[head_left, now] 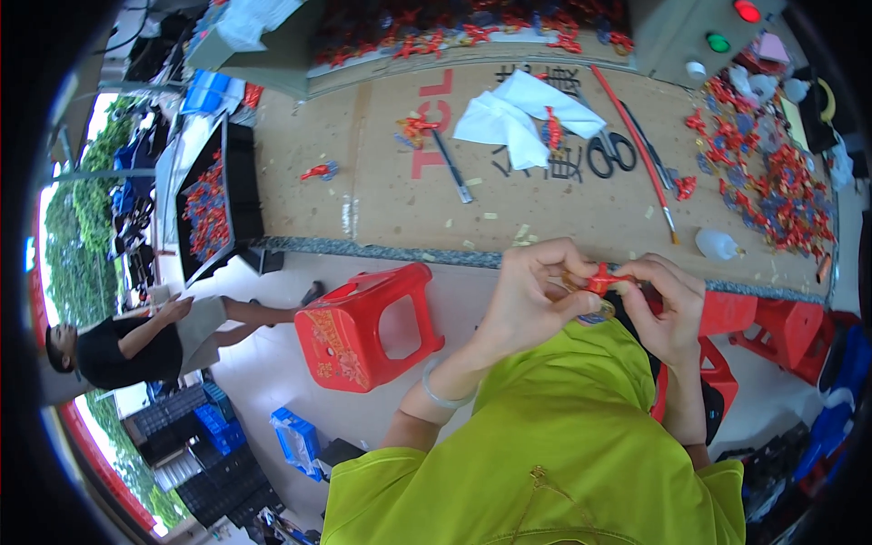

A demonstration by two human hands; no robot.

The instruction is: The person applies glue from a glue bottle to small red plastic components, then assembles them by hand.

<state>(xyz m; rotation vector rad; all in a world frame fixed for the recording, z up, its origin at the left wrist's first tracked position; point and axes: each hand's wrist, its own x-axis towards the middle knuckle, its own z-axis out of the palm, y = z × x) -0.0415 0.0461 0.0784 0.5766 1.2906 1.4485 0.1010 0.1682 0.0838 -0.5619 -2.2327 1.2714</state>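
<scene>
Close in front of my chest, just off the table's near edge, a small red and gold figure [600, 279] is pinched between both hands. My left hand [530, 295] grips it from the left with bent fingers. From the other side, the thumb and fingertips of my right hand [670, 307] close on its right end. A bluish clear piece [595, 317] shows just below the left fingers. Nearest on the table are a white squeeze bottle [718, 243] and a red-handled paintbrush [643, 154].
Cardboard [363, 200] covers the table. On it lie white cloth [522, 118], scissors [610, 154], a pen-like tool [451, 167] and a heap of red figures [772, 177]. A black bin [240, 182] holds more. Behind are a red stool [363, 327] and a person [136, 345].
</scene>
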